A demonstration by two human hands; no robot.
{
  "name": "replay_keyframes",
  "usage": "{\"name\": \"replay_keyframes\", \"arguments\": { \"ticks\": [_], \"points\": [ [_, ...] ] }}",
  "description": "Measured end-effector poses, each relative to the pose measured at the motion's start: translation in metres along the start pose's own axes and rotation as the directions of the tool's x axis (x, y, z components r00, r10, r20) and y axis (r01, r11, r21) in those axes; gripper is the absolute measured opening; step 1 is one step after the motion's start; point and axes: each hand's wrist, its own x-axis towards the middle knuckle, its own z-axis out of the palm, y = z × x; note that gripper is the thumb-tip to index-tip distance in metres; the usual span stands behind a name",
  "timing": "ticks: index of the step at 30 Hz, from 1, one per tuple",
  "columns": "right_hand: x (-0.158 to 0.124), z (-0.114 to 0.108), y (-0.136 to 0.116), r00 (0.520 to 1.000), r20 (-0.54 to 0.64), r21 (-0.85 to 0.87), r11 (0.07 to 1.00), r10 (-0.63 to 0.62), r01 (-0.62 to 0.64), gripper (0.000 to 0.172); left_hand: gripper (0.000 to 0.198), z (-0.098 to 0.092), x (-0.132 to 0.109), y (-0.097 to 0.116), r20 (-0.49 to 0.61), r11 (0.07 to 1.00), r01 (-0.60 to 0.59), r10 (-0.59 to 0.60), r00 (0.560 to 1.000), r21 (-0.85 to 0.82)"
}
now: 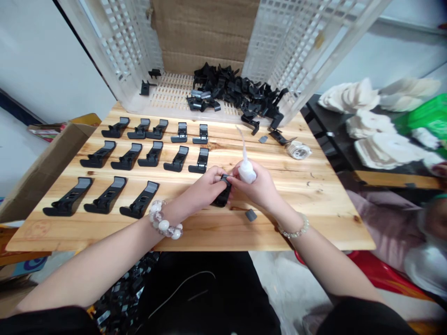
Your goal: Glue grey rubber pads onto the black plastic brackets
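Here we go at the middle of the table, where the left hand (206, 190) is closing around a black plastic piece (222, 196), pinching it between thumb and fingers, while the right hand (253, 185) is gripping a white squeeze bottle (247, 172) with its long thin nozzle curling toward the top of the frame! The hands are touching at the fingertips, right over that piece. Just below the right hand, a small grey pad (250, 215) is lying on the pine tabletop (296, 209). Across the left half of the table, thirteen finished-looking black holders (178, 159) are lining up in three rows, each showing a grey tip. Up top, a white lattice crate (120, 42) is lying open toward the table, with a heap of black pieces (237, 88) spilling across its floor. Off to the right of the heap, another grey pad (263, 138) and a whitish roll (298, 150) are sitting near the table edge, and beaded bracelets (165, 221) are circling the left wrist
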Motion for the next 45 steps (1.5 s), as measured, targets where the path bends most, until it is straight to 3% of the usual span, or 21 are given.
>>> {"name": "replay_keyframes", "arguments": {
  "ticks": [6,10,13,17,22,34,45],
  "points": [
    [0.0,0.0,0.001,0.998,0.025,-0.107,0.992,-0.064,0.066,0.013,0.013,0.001,0.0,0.002,-0.026,0.999,-0.011,0.012,1.0,0.042],
    [-0.001,0.001,-0.001,0.995,0.055,-0.136,0.987,-0.078,0.085,0.008,0.014,0.0,-0.001,-0.001,0.01,0.984,-0.09,0.089,0.996,0.152],
    [-0.002,0.002,-0.001,0.993,0.092,-0.126,0.989,-0.069,0.08,0.006,0.015,-0.001,-0.005,-0.004,0.031,0.94,-0.177,0.175,0.984,0.291],
    [-0.003,0.003,-0.001,0.992,0.105,-0.115,0.989,-0.076,0.088,0.01,0.02,-0.001,-0.01,-0.004,-0.035,0.848,-0.22,0.27,0.962,0.483],
    [-0.004,0.004,-0.003,0.991,0.092,-0.109,0.988,-0.102,0.111,0.01,0.02,0.0,-0.013,-0.002,-0.047,0.771,-0.26,0.351,0.935,0.581],
    [-0.004,0.003,-0.001,0.984,0.071,-0.089,0.981,-0.166,0.172,0.009,0.016,0.0,-0.013,-0.001,-0.019,0.737,-0.249,0.335,0.942,0.628],
    [-0.006,0.004,-0.002,0.988,0.064,-0.07,0.987,-0.142,0.146,0.009,0.015,-0.002,-0.011,-0.003,0.021,0.866,-0.281,0.3,0.954,0.414]
  ]
}}
